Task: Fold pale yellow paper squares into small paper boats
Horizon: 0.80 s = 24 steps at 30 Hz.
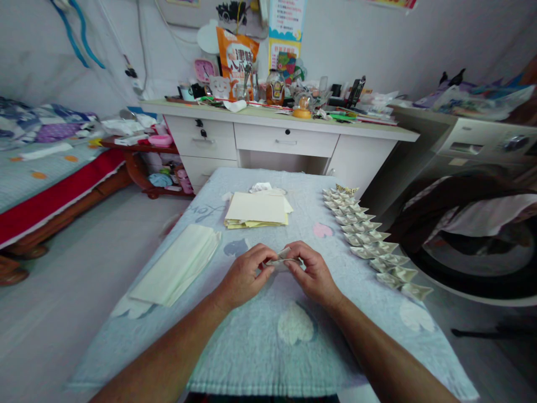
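To the left of the table, I saw a bed with a red side. Next came a small brown wooden stand, near the table's far left corner, with a pink bowl on top.

The table wore a blue cloth with hearts on it. On the left part of the table lay a long pile of pale folded paper. Nearer the middle of the table, toward the far end, sat a stack of cream and yellow paper.

Over the near middle of the table was the person's left hand. Its thumb and fingers pinched the left end of a small folded paper. That paper was held up between the two hands, in front of the stack. The right hand pinched the other end, with its thumb on the near side. The fingers hid a lot of it, so I could not tell its whole shape.

Past the far end of the table stood a white desk, crowded with things, like an orange bag and a jar.

Along the right edge of the table, pointy paper boats stood in close rows. To the right of the table was a washing machine.
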Motion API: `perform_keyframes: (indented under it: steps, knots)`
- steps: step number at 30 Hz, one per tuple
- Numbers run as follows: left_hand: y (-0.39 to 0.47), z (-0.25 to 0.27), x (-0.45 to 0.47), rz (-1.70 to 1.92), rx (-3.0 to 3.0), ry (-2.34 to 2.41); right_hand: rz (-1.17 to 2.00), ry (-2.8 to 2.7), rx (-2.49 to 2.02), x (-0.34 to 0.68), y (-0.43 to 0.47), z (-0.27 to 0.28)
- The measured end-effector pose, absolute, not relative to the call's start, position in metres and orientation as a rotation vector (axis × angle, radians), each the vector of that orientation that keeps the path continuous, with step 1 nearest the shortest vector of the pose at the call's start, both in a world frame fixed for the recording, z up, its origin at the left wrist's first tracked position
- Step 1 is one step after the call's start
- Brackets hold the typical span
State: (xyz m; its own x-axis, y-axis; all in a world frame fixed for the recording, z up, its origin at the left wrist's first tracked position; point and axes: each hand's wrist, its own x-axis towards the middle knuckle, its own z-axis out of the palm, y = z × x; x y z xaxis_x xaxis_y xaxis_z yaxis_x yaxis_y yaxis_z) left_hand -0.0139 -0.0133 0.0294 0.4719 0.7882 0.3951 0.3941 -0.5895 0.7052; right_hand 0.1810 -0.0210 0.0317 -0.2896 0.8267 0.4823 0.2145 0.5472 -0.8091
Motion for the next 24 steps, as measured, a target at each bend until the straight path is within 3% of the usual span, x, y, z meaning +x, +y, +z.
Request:
perform_keyframes:
  steps: [24]
  knots:
    - [-0.0141, 0.0359, -0.0151, 1.100, 2.168, 1.108, 0.844, -1.666, -0.942, 0.1796, -0.0230, 0.0258]
